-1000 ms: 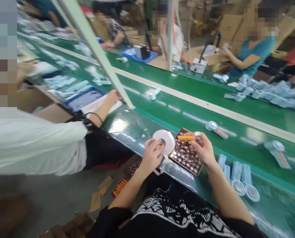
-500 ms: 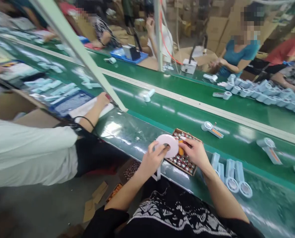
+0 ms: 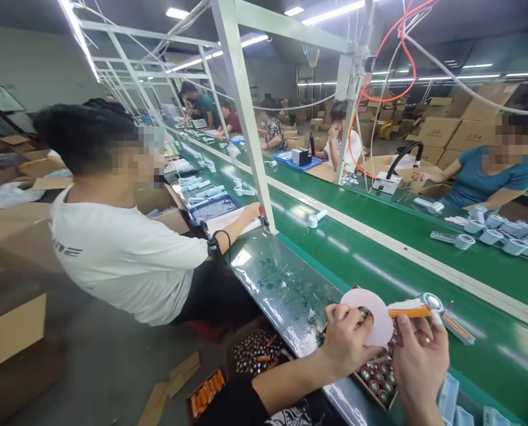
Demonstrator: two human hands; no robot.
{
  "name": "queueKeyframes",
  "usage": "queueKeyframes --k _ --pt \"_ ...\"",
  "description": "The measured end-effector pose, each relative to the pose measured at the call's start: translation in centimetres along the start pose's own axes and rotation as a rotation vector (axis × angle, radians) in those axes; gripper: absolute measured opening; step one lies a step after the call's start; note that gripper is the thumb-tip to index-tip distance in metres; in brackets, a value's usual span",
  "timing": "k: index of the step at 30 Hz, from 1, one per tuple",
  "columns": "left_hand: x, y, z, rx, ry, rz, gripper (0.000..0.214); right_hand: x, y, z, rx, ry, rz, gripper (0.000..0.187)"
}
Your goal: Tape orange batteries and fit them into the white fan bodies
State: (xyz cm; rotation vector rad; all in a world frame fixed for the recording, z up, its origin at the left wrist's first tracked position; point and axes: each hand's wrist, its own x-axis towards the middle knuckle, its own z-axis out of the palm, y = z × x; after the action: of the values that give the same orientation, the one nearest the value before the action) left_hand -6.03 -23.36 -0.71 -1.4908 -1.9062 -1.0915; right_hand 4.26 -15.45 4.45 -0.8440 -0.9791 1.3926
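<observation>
My left hand (image 3: 341, 340) is closed round a flat, pale roll of tape (image 3: 380, 316), with fingers over its centre hole. From the roll's right side an orange strip (image 3: 408, 312) reaches to my right hand (image 3: 419, 358), whose thumb and fingers pinch it; part of the strip looks white on top. The palm side of the right hand is partly hidden. Below both hands sits a shallow cardboard box of batteries (image 3: 377, 378), standing upright and close together. My hands and the roll cover much of it.
A green conveyor belt (image 3: 357, 248) runs past the worktop, carrying light-blue handheld devices (image 3: 432, 302). More blue parts (image 3: 448, 396) lie right of my right hand. A co-worker in a white shirt (image 3: 126, 254) sits at my left, beside a metal post (image 3: 250, 118). Loose batteries (image 3: 257, 352) fill a lower box.
The view has swung up and left. The roll and my hands now appear further right and lower, and a longer length of orange strip shows between roll and right hand.
</observation>
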Motion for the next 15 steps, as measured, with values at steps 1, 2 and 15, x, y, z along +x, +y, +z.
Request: queueKeyframes --k 1,2,15 --pt "-0.2 0.1 0.4 -0.013 -0.006 -0.005 0.054 0.3 -0.1 -0.2 -0.02 -0.035 0.008 0.072" --pt "-0.4 0.1 0.7 -0.023 -0.01 -0.012 0.054 0.7 -0.1 -0.5 -0.039 -0.067 0.017 0.073" --pt "0.8 -1.5 -2.4 0.017 -0.268 0.237 0.071 2.5 -0.2 0.3 0.277 -0.007 0.111 0.055"
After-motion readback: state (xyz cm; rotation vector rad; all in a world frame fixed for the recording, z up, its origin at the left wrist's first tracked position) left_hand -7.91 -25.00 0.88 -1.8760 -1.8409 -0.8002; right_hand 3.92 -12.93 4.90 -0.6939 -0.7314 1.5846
